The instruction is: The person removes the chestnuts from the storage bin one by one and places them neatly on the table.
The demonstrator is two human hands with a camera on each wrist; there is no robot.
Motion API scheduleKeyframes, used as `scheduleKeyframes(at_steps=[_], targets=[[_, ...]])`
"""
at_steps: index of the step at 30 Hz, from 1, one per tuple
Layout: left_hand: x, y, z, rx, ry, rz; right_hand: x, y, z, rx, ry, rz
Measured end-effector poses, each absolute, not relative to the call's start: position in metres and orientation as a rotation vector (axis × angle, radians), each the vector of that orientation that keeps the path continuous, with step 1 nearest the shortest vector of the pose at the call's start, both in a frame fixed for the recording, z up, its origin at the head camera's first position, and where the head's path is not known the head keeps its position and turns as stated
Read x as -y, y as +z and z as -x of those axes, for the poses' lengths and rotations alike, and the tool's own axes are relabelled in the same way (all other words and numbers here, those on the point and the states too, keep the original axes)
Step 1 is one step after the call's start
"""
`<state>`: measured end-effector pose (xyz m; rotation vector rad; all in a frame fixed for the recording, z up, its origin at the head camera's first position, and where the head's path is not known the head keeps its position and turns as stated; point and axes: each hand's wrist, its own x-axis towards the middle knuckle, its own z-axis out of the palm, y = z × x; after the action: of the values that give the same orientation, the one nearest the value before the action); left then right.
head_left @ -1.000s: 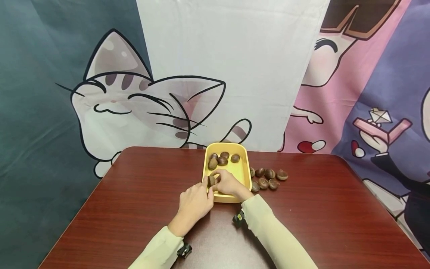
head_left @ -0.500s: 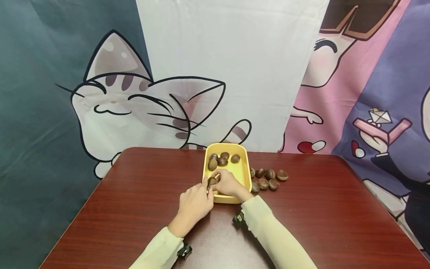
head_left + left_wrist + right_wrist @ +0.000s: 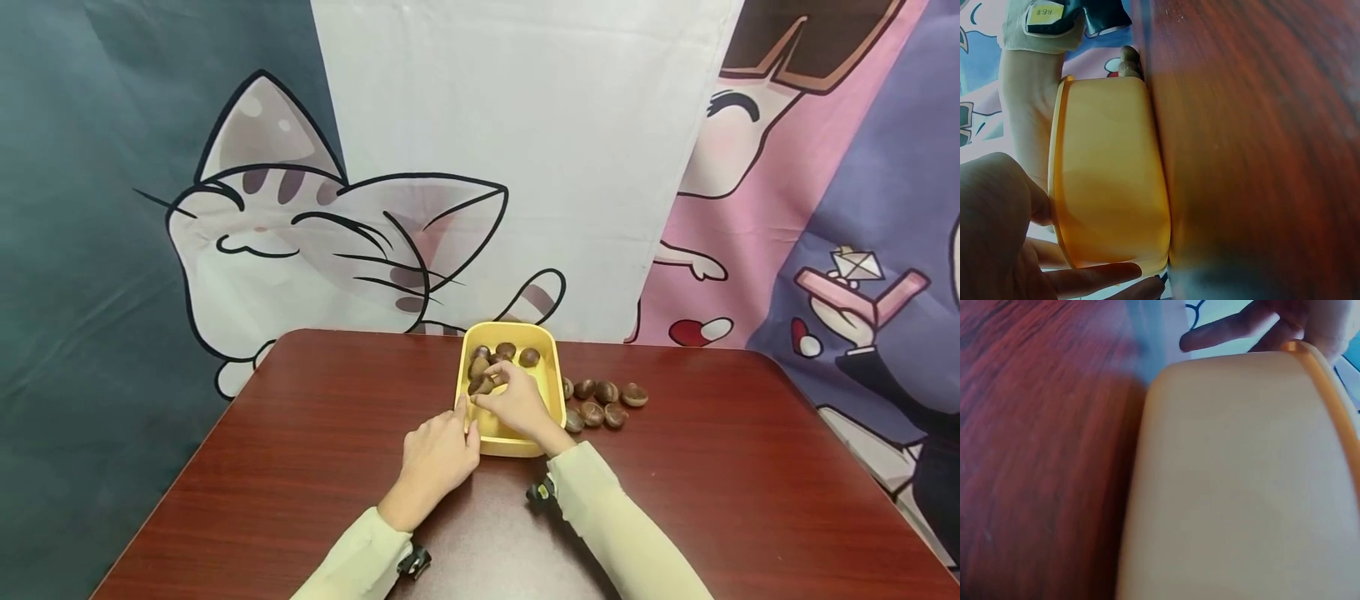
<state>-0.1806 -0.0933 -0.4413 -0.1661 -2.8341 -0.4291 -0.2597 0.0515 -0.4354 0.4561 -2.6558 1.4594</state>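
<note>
Tray [image 3: 512, 448], one: yellow, rounded corners, standing on the table [image 3: 330, 417] near its far edge. Held chestnut [image 3: 480, 384], one: brown, inside the tray toward the left wall, pinched between thumb and finger of the right hand [image 3: 519, 406]. Left hand [image 3: 438, 450], one: fingers spread and mostly straight, touching the tray at its near left corner, thumb by the near wall. Other chestnuts in the tray, several: gathered toward the far left, one [image 3: 529, 357] slightly apart to the right. Loose chestnuts [image 3: 592, 414], a group: on the table just beside the tray's right side. Sleeves, two: pale. Backdrop [image 3: 517, 108], one: printed cloth, cartoon cat at left.
</note>
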Motion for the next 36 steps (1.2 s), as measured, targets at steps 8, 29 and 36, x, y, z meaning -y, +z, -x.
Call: scheduleKeyframes(at_steps=[8,29,36], targets=[[0.093,-0.443,0.181,2.827,-0.439,0.176,-0.069,-0.418,0.252,2.638,1.399,-0.467],[0.094,-0.443,0.181,2.822,-0.458,0.171,-0.155,-0.408,0.241,2.645,1.263,-0.276],[0.094,-0.444,0.180,2.817,-0.454,0.175,-0.187,-0.413,0.240,2.643,1.229,-0.221]])
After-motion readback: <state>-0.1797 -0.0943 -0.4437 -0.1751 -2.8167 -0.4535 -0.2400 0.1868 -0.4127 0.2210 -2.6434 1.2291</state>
